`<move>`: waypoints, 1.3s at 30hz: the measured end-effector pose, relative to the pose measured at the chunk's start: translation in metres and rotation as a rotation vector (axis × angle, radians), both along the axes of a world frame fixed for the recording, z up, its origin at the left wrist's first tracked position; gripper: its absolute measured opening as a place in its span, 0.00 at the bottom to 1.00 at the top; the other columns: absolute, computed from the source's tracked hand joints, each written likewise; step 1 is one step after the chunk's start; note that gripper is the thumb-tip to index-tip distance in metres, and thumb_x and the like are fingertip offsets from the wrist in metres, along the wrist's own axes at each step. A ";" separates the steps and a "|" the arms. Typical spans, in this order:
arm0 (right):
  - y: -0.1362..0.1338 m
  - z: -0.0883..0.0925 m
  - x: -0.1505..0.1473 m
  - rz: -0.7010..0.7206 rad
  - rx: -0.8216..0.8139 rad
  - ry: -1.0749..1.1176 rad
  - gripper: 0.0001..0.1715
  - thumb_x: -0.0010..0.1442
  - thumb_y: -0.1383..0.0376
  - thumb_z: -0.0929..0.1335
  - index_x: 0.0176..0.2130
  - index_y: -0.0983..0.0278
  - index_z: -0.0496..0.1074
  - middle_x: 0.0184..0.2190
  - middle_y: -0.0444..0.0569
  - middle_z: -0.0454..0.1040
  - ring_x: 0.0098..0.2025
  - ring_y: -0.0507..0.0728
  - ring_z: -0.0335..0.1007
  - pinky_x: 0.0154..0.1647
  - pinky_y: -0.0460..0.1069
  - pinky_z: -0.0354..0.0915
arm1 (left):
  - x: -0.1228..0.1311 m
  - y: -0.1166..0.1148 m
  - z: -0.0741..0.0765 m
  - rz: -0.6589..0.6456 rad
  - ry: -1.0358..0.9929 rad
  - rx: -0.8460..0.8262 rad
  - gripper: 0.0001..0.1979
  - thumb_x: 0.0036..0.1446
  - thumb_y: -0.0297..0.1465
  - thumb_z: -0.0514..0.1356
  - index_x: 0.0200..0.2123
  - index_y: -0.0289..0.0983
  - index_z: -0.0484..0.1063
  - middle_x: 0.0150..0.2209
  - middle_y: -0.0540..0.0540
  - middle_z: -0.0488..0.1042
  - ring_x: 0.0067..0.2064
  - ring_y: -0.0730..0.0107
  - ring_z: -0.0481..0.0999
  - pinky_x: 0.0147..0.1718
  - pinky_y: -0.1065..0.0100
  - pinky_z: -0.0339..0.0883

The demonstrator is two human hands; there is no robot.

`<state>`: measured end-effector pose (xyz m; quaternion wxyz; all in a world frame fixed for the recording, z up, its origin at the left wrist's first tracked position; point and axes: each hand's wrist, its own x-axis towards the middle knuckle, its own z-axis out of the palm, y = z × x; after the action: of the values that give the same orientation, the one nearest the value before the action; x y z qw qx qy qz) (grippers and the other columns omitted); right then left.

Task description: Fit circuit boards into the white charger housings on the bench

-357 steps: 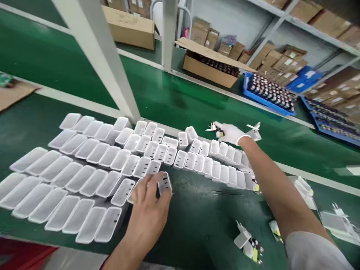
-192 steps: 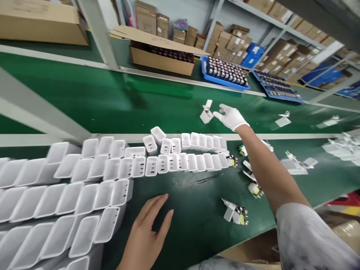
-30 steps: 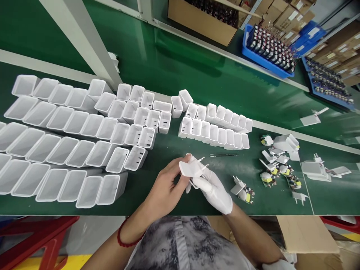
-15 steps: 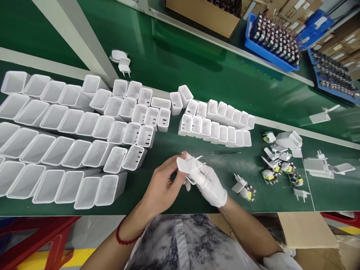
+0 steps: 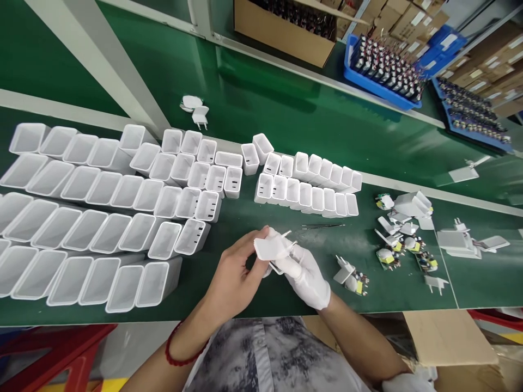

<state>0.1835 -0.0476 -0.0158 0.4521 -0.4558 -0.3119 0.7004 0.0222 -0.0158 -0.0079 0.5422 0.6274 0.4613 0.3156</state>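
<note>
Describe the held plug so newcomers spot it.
Above the green bench, find the bare left hand and gloved right hand. Between them is a white plug piece with two metal pins; unlike the plugs lying nearby, it is held.

1 bare hand (image 5: 235, 275), 1 gloved hand (image 5: 308, 277), over 50 white cases (image 5: 153, 286) (some cropped), 2 filled blue trays (image 5: 382, 90)

A green workbench (image 5: 241, 215) spans the scene, a pale strip (image 5: 392, 184) running along its far edge before another glossy green surface (image 5: 253, 98) that catches soft light. A thick pale post (image 5: 102, 65) leans across the far left. Stacked cartons (image 5: 486, 65) fill the far right. Below the bench, red furniture (image 5: 61, 354) stands at near left over grey floor (image 5: 126, 348) with a yellow stripe (image 5: 114, 385), and cardboard (image 5: 449, 337) sits at near right
</note>
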 end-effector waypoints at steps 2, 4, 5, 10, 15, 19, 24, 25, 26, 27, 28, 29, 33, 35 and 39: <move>-0.001 -0.001 0.002 0.030 0.004 -0.019 0.30 0.59 0.51 0.71 0.56 0.62 0.72 0.32 0.47 0.74 0.31 0.55 0.69 0.38 0.54 0.70 | 0.000 0.001 0.003 -0.007 0.007 -0.048 0.20 0.65 0.41 0.54 0.56 0.40 0.73 0.54 0.43 0.76 0.52 0.58 0.77 0.39 0.68 0.75; 0.001 0.001 0.006 0.111 0.037 -0.078 0.31 0.62 0.48 0.68 0.58 0.62 0.70 0.34 0.48 0.75 0.34 0.56 0.71 0.39 0.55 0.71 | 0.001 0.003 0.006 -0.007 0.012 -0.132 0.21 0.66 0.43 0.53 0.55 0.40 0.73 0.51 0.44 0.78 0.47 0.60 0.79 0.35 0.69 0.74; 0.002 0.003 0.008 0.152 0.083 -0.160 0.32 0.62 0.48 0.67 0.59 0.62 0.69 0.35 0.48 0.75 0.36 0.57 0.71 0.41 0.55 0.71 | 0.002 0.004 0.008 0.001 0.016 -0.163 0.22 0.66 0.44 0.52 0.55 0.40 0.74 0.50 0.44 0.78 0.45 0.61 0.80 0.34 0.70 0.74; 0.003 0.015 0.018 0.115 0.451 -0.785 0.33 0.55 0.55 0.73 0.59 0.57 0.70 0.49 0.51 0.74 0.50 0.63 0.70 0.57 0.59 0.64 | 0.008 0.006 0.016 -0.026 0.106 -0.122 0.23 0.63 0.46 0.55 0.53 0.40 0.75 0.53 0.42 0.76 0.46 0.60 0.78 0.37 0.67 0.74; 0.003 0.019 0.028 -0.157 0.186 -0.474 0.30 0.58 0.57 0.71 0.59 0.59 0.69 0.47 0.50 0.77 0.47 0.60 0.72 0.54 0.56 0.66 | 0.008 0.000 0.027 0.030 -0.010 -0.185 0.29 0.61 0.47 0.58 0.61 0.40 0.68 0.46 0.43 0.78 0.39 0.65 0.79 0.37 0.66 0.77; 0.011 0.027 0.038 -0.280 -0.098 0.084 0.29 0.55 0.52 0.71 0.53 0.63 0.73 0.38 0.47 0.76 0.37 0.55 0.73 0.39 0.50 0.71 | 0.006 -0.007 0.026 0.054 -0.179 -0.228 0.20 0.63 0.43 0.58 0.56 0.46 0.72 0.46 0.47 0.78 0.42 0.66 0.80 0.41 0.66 0.78; 0.021 0.039 0.038 -0.224 -0.237 0.390 0.27 0.51 0.56 0.73 0.49 0.63 0.73 0.31 0.44 0.73 0.32 0.53 0.71 0.27 0.45 0.69 | 0.006 -0.013 0.013 0.002 -0.209 -0.233 0.15 0.64 0.41 0.57 0.53 0.47 0.74 0.46 0.47 0.77 0.43 0.66 0.80 0.40 0.66 0.78; 0.021 0.039 0.038 -0.236 -0.252 0.431 0.27 0.50 0.57 0.74 0.49 0.63 0.73 0.30 0.42 0.73 0.32 0.52 0.71 0.27 0.44 0.69 | 0.006 -0.013 0.011 -0.005 -0.207 -0.227 0.15 0.65 0.40 0.57 0.52 0.47 0.74 0.46 0.46 0.77 0.42 0.66 0.80 0.40 0.66 0.78; 0.022 0.038 0.037 -0.251 -0.262 0.458 0.27 0.49 0.58 0.74 0.48 0.62 0.73 0.30 0.41 0.73 0.33 0.51 0.71 0.28 0.44 0.70 | 0.006 -0.013 0.010 -0.010 -0.202 -0.220 0.15 0.65 0.40 0.56 0.52 0.46 0.75 0.45 0.46 0.77 0.42 0.66 0.80 0.40 0.66 0.78; 0.022 0.037 0.036 -0.268 -0.266 0.462 0.26 0.49 0.59 0.75 0.47 0.62 0.74 0.30 0.41 0.73 0.34 0.51 0.72 0.30 0.43 0.70 | 0.006 -0.013 0.010 -0.012 -0.193 -0.208 0.15 0.65 0.40 0.56 0.51 0.45 0.75 0.45 0.46 0.77 0.42 0.66 0.80 0.41 0.66 0.78; 0.021 0.036 0.035 -0.278 -0.261 0.437 0.25 0.49 0.58 0.74 0.47 0.61 0.74 0.31 0.41 0.74 0.35 0.51 0.72 0.31 0.44 0.70 | 0.007 -0.013 0.011 -0.009 -0.184 -0.188 0.15 0.65 0.40 0.56 0.51 0.45 0.75 0.44 0.46 0.77 0.42 0.67 0.80 0.41 0.65 0.78; 0.021 0.034 0.034 -0.276 -0.244 0.377 0.24 0.50 0.57 0.73 0.47 0.61 0.74 0.32 0.42 0.74 0.35 0.51 0.72 0.31 0.44 0.71 | 0.008 -0.012 0.011 -0.006 -0.173 -0.161 0.15 0.64 0.40 0.56 0.52 0.44 0.74 0.45 0.45 0.77 0.41 0.67 0.80 0.42 0.65 0.78; 0.017 0.029 0.027 -0.209 -0.145 0.036 0.29 0.55 0.51 0.71 0.53 0.62 0.72 0.38 0.48 0.77 0.38 0.56 0.74 0.37 0.50 0.72 | 0.012 -0.009 0.010 -0.055 -0.070 -0.057 0.28 0.59 0.42 0.62 0.61 0.44 0.65 0.57 0.41 0.70 0.44 0.63 0.79 0.31 0.69 0.78; 0.014 0.029 0.027 -0.188 -0.002 -0.238 0.28 0.59 0.54 0.70 0.55 0.61 0.71 0.46 0.49 0.77 0.46 0.59 0.74 0.49 0.53 0.70 | 0.013 -0.009 0.004 -0.093 0.055 -0.030 0.35 0.57 0.44 0.63 0.65 0.44 0.59 0.61 0.39 0.66 0.46 0.58 0.78 0.25 0.70 0.77; 0.001 0.026 0.036 -0.027 0.532 -1.030 0.24 0.65 0.62 0.66 0.59 0.58 0.67 0.49 0.51 0.76 0.51 0.60 0.73 0.56 0.54 0.67 | 0.001 -0.012 -0.011 -0.080 0.261 0.117 0.30 0.59 0.43 0.60 0.63 0.43 0.63 0.60 0.40 0.69 0.50 0.54 0.78 0.31 0.66 0.79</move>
<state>0.2193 -0.0471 0.0104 0.3498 -0.6124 -0.6513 0.2800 0.0228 -0.0277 -0.0192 0.4523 0.7113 0.4835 0.2359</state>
